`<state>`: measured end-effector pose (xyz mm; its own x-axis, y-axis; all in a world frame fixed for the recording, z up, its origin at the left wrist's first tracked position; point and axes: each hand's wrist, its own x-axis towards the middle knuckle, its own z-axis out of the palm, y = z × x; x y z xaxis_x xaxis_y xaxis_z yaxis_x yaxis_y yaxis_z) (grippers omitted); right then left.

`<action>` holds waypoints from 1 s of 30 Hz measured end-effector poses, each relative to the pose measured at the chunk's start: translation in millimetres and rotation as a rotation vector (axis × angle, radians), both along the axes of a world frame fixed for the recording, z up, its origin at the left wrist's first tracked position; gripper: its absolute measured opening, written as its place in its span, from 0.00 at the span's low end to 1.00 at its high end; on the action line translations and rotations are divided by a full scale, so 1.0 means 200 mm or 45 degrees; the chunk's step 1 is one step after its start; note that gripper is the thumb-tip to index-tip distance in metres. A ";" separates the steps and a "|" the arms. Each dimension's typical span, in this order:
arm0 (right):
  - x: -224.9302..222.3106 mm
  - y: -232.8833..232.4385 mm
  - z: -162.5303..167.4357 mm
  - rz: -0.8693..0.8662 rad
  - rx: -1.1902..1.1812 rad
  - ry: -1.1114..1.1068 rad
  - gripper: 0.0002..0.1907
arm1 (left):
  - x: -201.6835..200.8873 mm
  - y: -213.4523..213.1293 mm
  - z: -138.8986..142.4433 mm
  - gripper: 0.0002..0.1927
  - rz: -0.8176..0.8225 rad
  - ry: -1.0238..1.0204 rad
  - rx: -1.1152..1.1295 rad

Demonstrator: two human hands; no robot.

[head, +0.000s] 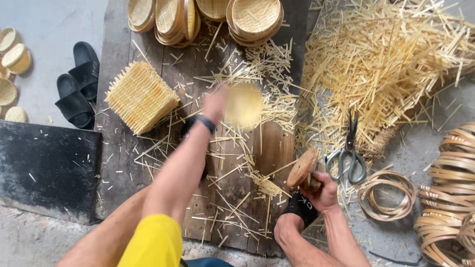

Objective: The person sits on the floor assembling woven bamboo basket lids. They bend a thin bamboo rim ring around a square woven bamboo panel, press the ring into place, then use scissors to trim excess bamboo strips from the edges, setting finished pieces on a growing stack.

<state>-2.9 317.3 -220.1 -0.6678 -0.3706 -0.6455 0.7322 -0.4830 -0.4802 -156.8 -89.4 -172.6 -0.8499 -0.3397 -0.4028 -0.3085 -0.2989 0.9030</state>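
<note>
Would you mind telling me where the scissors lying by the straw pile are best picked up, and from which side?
Probably by the grey handle loops, coming from the near side. The scissors lie flat on the floor with the closed blades pointing away into the straw pile, so the loops face the person. The right hand, holding a round wooden block, is just beside them.

Round woven bamboo disc [243,104]: pale yellow, blurred, held at its left edge by the left hand [213,103] above the dark wooden board [123,148], to the right of the square woven mat lying on that board. Round wooden block [301,169]: brown, thick, flat-faced, tilted on edge, gripped from below by the right hand [324,194] at the board's right edge, just left of the scissors.
</note>
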 end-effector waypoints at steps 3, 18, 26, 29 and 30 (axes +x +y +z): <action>0.03 -0.01 -0.05 0.006 0.035 -0.028 0.20 | -0.27 -0.20 0.25 0.38 0.413 0.312 0.568; -0.07 -0.30 0.20 0.173 0.185 0.253 0.27 | 0.74 0.73 -0.16 0.19 -0.141 -0.672 0.350; -0.04 -0.46 0.03 0.318 0.579 0.255 0.24 | 0.53 0.13 -0.07 0.32 -0.395 0.057 -1.177; 0.02 -0.45 -0.04 0.286 0.452 0.224 0.18 | 0.45 -0.44 0.06 0.23 -0.374 0.154 -2.077; 0.03 -0.44 -0.05 0.303 0.454 0.190 0.17 | 0.46 -0.58 0.09 0.18 -0.330 -0.139 -1.917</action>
